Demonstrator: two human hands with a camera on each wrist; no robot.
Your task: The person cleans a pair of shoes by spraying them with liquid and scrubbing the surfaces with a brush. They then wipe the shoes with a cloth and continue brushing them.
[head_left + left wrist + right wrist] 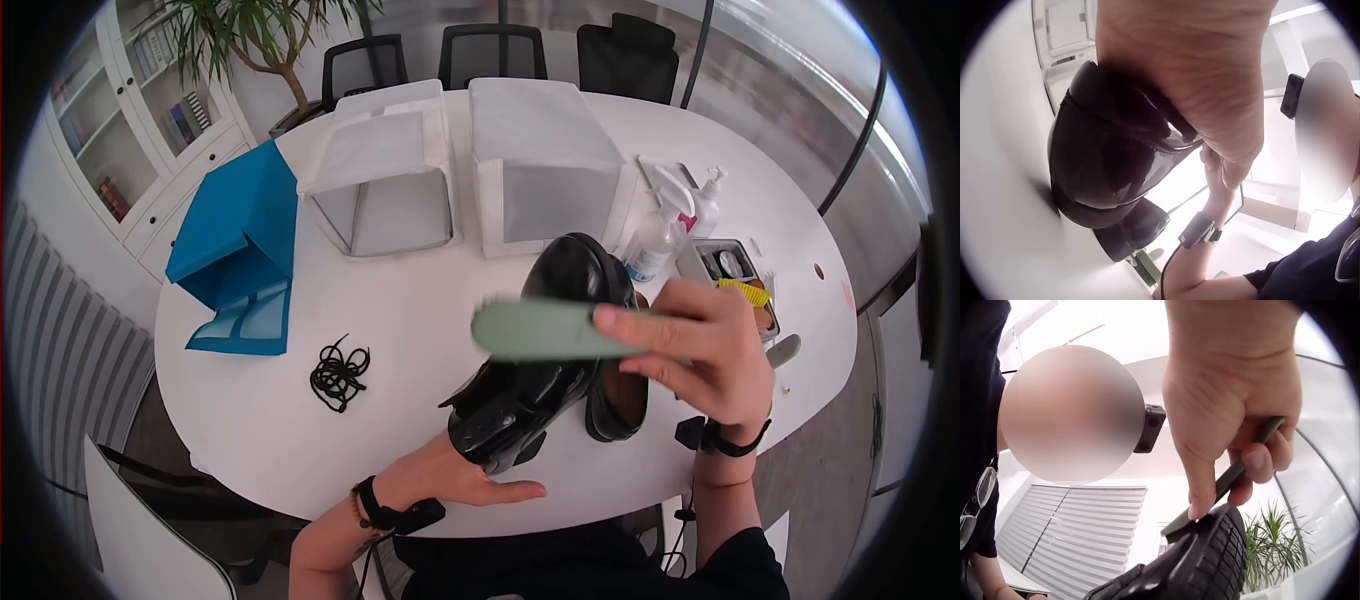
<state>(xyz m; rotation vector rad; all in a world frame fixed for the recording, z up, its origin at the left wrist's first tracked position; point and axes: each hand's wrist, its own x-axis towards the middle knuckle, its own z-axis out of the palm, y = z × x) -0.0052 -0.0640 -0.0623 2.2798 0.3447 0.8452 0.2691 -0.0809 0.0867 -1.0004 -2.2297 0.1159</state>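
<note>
In the head view a glossy black shoe (515, 410) is held up over the table by my left hand (450, 475). The fingers are hidden in the shoe, and the thumb sticks out beside it. A pale green brush (545, 330) with a flat, rounded back is pinched between the thumb and fingers of my right hand (705, 350). It crosses over the held shoe, its bristles out of sight. Seen from the right wrist, the brush (1230, 478) is edge-on, its end right at the shoe (1204, 562). The second black shoe (600, 420) stands behind the first, its brown insole showing.
Black laces (340, 375) lie in a heap on the left near a blue open box (235, 225). Two white fabric boxes (385, 145) stand at the back. A spray bottle (655, 240), a pump bottle (707, 205) and a tray of supplies (700, 262) are at the right.
</note>
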